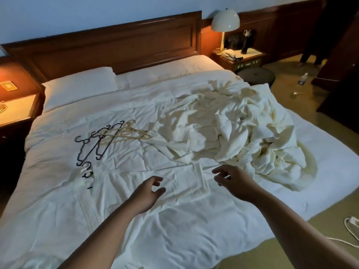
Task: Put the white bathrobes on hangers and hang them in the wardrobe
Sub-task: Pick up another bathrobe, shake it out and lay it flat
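Note:
A heap of crumpled white bathrobes (252,133) lies on the right half of the bed (58,210). One white bathrobe (120,183) is spread flat near the foot, its sleeve cuff (200,179) between my hands. Black hangers (91,146) and pale wooden hangers (126,133) lie in a loose pile on the left-middle of the bed; one black hook (87,169) pokes out beside the flat robe's collar. My left hand (149,193) hovers over the flat robe, fingers loosely curled, holding nothing. My right hand (233,181) hovers by the cuff, also empty.
A wooden headboard (116,45) and a pillow (79,88) are at the far end. Nightstands flank the bed, the right one with a lit lamp (225,22). A round stool (256,75), a water bottle (303,78) and a white cable (349,228) are on the floor at right. Dark wardrobe (342,78) far right.

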A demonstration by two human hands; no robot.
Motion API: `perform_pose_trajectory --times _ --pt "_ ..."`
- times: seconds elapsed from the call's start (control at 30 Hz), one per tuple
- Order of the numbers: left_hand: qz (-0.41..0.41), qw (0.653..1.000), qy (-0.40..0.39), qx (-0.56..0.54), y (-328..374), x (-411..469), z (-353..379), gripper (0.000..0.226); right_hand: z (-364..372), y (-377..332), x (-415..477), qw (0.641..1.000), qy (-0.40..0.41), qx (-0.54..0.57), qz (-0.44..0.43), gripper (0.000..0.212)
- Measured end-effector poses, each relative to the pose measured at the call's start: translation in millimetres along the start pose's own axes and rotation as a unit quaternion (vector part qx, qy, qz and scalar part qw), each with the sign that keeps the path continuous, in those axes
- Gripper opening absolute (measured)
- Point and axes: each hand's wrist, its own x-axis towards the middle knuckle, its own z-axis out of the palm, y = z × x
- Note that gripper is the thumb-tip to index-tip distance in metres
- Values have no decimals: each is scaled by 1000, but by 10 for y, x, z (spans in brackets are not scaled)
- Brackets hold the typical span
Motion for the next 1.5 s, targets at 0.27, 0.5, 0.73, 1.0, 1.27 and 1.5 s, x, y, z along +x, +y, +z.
perform_pose_trajectory --times 0.27,0.5,0.73,1.0,1.27,1.5 --pt "2 999 -38 20 569 720 274 38 -330 494 536 998 -13 14 57 11" --pt "-17 999 -28 -11 888 894 603 36 -542 990 1182 994 -53 -19 91 13" --pt "-14 1000 -4 -19 1518 1388 794 28 -1026 1410 1987 993 -56 -39 100 14" --pt "-56 998 30 -26 1685 1753 799 28 -1408 1510 3284 985 -70 -142 69 37" --pt "-92 994 61 -14 1621 2081 625 24 -1457 1683 4408 963 -110 -195 148 60" --pt "-122 991 47 -20 1453 2108 754 20 -1008 1701 3710 957 -126 -246 88 33"
